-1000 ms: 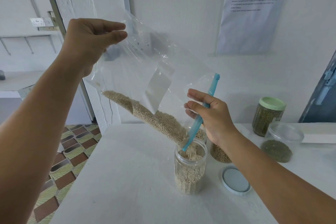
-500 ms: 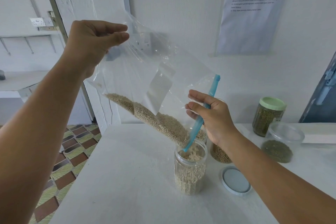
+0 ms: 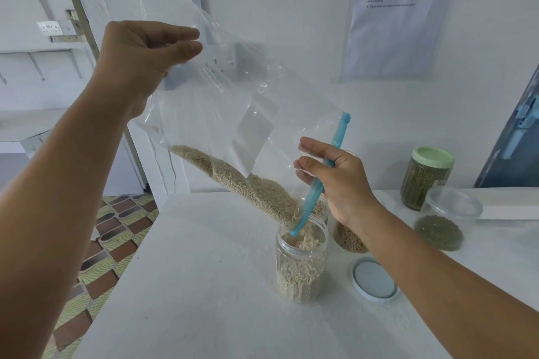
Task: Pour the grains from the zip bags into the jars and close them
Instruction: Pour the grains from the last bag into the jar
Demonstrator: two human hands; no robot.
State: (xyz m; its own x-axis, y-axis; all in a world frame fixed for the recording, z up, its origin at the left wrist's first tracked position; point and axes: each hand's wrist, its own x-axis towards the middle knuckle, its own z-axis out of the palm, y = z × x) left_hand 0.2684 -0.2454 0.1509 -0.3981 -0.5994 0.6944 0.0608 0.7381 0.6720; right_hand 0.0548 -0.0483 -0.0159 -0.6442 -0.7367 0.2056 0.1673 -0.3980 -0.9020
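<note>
White matte tabletop [image 3: 204,285], flat, faintly grainy surface. On the wall above it hangs a pale rectangular printed sheet [image 3: 405,11] with numbered lines; the text is too small to read.

Large clear plastic zip bag [image 3: 233,102], thin, glossy and creased, held tilted with its mouth down over the jar. It carries a blank white rectangular label patch [image 3: 253,137] and a blue plastic zip strip [image 3: 318,192] along the opening. Pale beige round grains [image 3: 239,181] lie banked along its lower edge and spill from the corner.

Left hand [image 3: 140,64] pinches the bag's upper corner between thumb and fingers, raised high. Right hand [image 3: 335,181] grips the blue zip strip, fingers curled round it, just above the jar.

Clear cylindrical plastic jar [image 3: 302,265], open, stands on the table, mostly full of the same beige grains.

Behind the right wrist, a clear jar of tan grains [image 3: 347,237], partly hidden. At right, a clear jar with pale green lid [image 3: 427,178] holds dark green grains. Beside it, a clear jar of green grains with transparent lid [image 3: 446,218]; contents fill only the bottom.

Round pale blue-grey lid [image 3: 374,280] with white rim lies flat on the table, right of the open jar, not touching it.

No brand marks are legible.
</note>
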